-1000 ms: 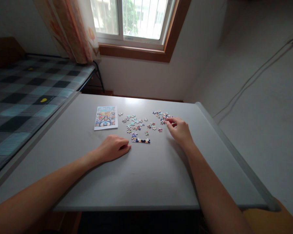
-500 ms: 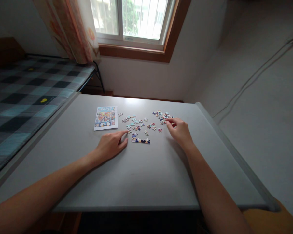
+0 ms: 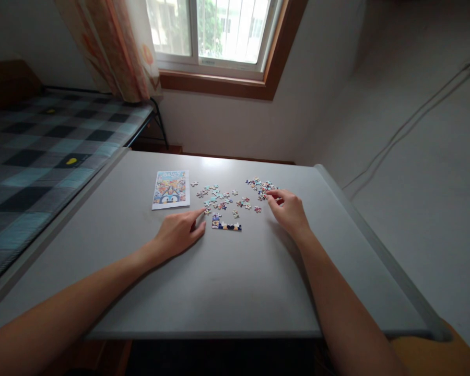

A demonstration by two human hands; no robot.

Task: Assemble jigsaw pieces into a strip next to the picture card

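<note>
On the grey table (image 3: 227,282) lie several loose jigsaw pieces (image 3: 219,197) and a short joined strip of pieces (image 3: 226,225). My left hand (image 3: 178,232) rests flat on the table just left of the strip, forefinger stretched toward a loose piece, holding nothing. My right hand (image 3: 289,210) sits by a second cluster of pieces (image 3: 260,186) at the right, fingers curled with the fingertips pinched at the pile's edge; what they hold is too small to make out. A printed reference picture (image 3: 171,189) lies to the left of the pieces.
A bed with a checked cover (image 3: 43,151) runs along the table's left edge. A window (image 3: 211,31) with a curtain (image 3: 113,47) is behind the table. A wall with a cable (image 3: 407,125) stands to the right.
My left hand has uncurled from a loose fist and its forefinger has reached forward toward the loose pieces. My right hand has stayed by the right cluster.
</note>
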